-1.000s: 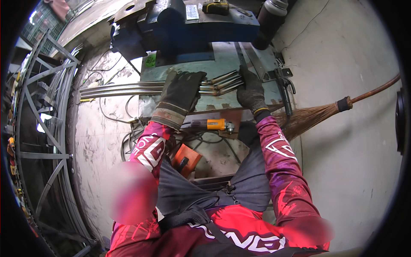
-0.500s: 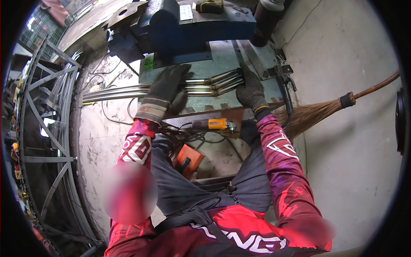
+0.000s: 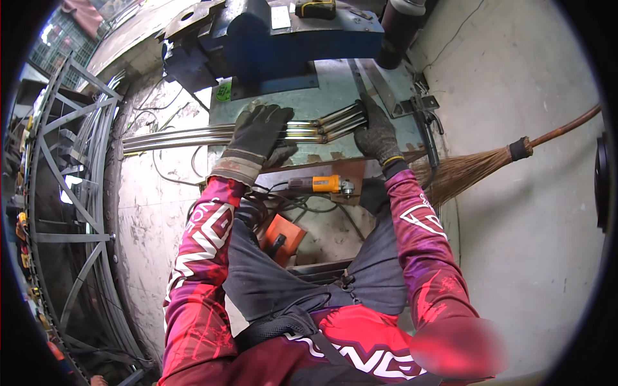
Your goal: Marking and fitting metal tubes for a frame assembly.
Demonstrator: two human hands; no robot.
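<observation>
Several thin, shiny metal tubes lie side by side across the green-grey workbench top. Their long straight lengths reach out past the bench to the left. Toward the right they bend upward at brownish, heat-stained joints. My left hand, in a dark work glove with a pale cuff, is laid over the straight part, thumb on the near side and fingers on the far side. At the angled ends, my right hand, in a grey knit glove, closes around the tube tips from the right; its fingertips are partly hidden.
A blue machine stands on the bench beyond the tubes. An angle grinder with yellow body lies below the near edge, above cables and an orange tool. A broom leans at right; a metal rack stands left.
My left hand has shifted slightly along the tubes and settled, no longer blurred, and its forearm has swung a little to the right. My right hand stays at the bent ends.
</observation>
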